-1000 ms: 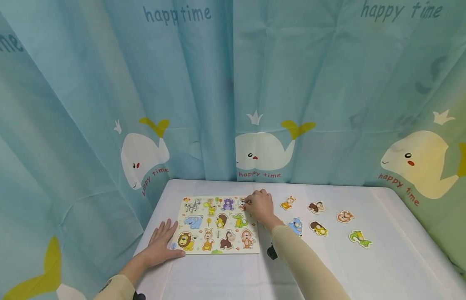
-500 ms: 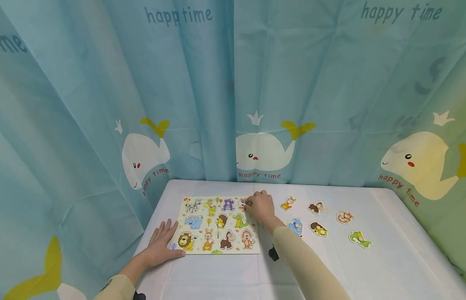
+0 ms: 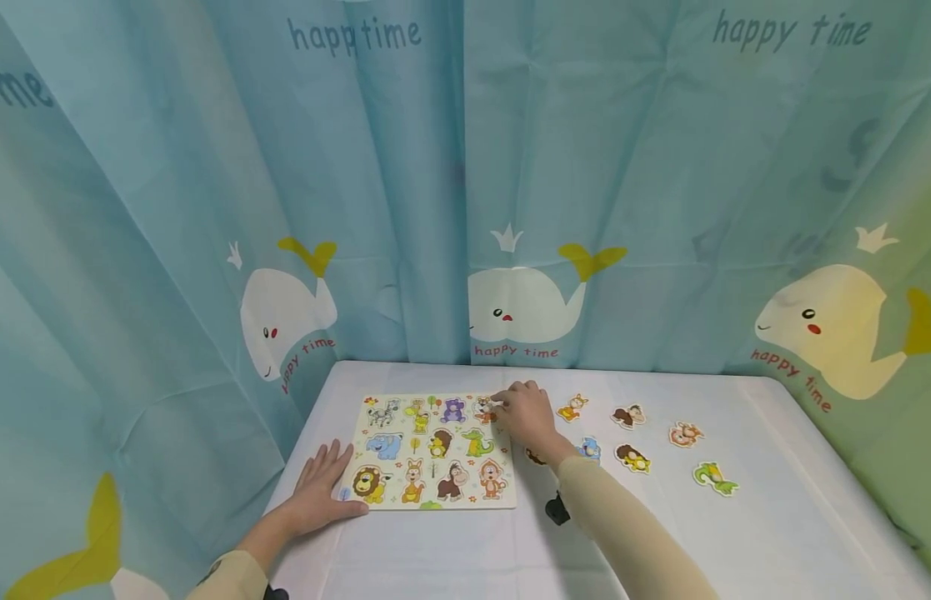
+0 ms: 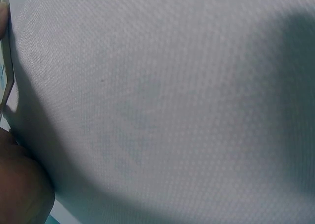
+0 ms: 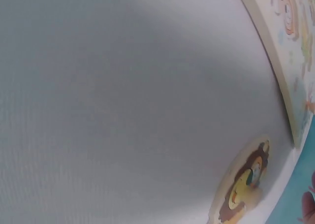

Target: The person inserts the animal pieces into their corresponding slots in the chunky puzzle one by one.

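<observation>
A cream animal puzzle board (image 3: 504,452) lies on the left half of the table. My left hand (image 3: 318,492) rests at its left side with spread fingers, the thumb on the lower left corner. At the upper right corner, my right hand (image 3: 527,414) touches the tiger piece (image 3: 483,409) with an extended finger; its other fingers are partly hidden. Under the right wrist lies a lion piece (image 5: 241,184), mostly covered in the head view. In the left wrist view only bits of the left hand and the board edge (image 4: 7,76) show.
Loose pieces lie right of the board: a kangaroo (image 3: 573,407), a gorilla (image 3: 628,416), an elephant (image 3: 589,448) partly behind the forearm, a hedgehog (image 3: 633,457), a monkey (image 3: 686,433) and a crocodile (image 3: 715,478). A blue curtain (image 3: 405,208) hangs behind the white table (image 3: 623,542).
My right hand has shifted slightly right, showing more of the tiger piece and uncovering part of the lion piece. The left hand stays put.
</observation>
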Demonstrator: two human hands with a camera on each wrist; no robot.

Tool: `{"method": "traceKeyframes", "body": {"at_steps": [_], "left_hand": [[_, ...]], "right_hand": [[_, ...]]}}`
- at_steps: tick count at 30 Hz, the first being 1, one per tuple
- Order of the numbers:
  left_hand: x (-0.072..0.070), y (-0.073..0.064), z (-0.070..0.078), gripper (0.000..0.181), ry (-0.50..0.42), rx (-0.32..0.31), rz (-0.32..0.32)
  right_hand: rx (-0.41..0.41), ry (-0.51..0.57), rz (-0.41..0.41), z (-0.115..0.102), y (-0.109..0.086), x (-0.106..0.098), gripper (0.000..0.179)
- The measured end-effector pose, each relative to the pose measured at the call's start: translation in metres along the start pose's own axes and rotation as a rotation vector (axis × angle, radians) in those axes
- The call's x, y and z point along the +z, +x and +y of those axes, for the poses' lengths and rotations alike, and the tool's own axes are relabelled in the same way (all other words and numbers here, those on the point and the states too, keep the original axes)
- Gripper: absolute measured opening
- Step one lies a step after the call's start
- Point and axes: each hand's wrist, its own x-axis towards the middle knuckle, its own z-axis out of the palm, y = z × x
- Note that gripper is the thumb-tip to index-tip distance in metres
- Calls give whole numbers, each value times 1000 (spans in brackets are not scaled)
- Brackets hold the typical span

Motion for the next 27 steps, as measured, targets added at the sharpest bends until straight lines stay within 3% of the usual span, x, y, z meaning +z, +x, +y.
{"method": "traceKeyframes", "body": {"at_steps": [17,27], "left_hand": [[-2,-2,2,116,-13,19,2],[0,1,-1,116,-2,-4,-11]], "right_hand": [[-43,85,103,9,-6,-23,20],[-45,115,127,20,-15,-46,21]]}}
